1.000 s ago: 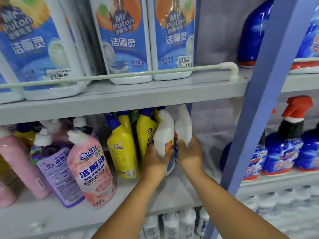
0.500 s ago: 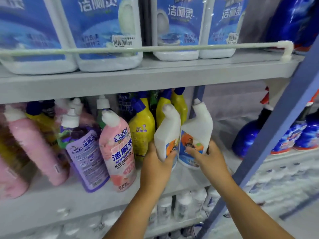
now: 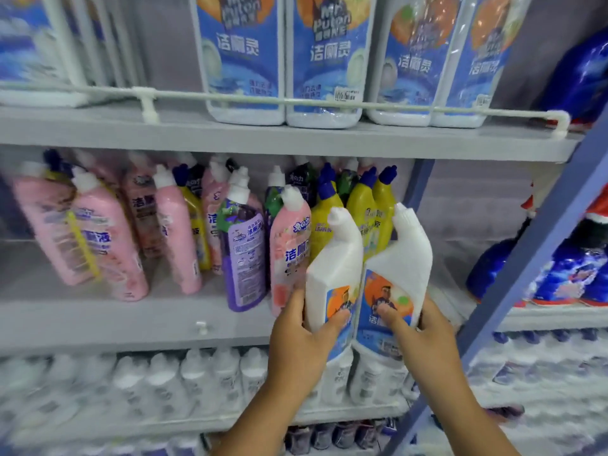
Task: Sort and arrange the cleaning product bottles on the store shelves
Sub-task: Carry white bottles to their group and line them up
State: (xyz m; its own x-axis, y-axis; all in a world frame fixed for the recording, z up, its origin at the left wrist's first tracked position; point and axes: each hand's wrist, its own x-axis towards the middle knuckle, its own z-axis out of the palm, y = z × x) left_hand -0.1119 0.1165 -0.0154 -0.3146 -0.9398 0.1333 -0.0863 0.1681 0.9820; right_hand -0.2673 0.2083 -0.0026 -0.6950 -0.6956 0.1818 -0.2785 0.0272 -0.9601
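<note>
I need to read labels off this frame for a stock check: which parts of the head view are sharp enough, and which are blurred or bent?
Head view: sharpest on the two white bottles held by the left hand and right hand; the pink bottles far left and the lower-shelf white bottles smear with motion blur; the shelf edge bows from the wide-angle lens; lighting is even and soft.

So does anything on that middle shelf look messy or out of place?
Yes. The pink bottles at the left lean over instead of standing straight, and pink, purple and yellow bottles are mixed. The two white bottles are in the person's hands.
</note>
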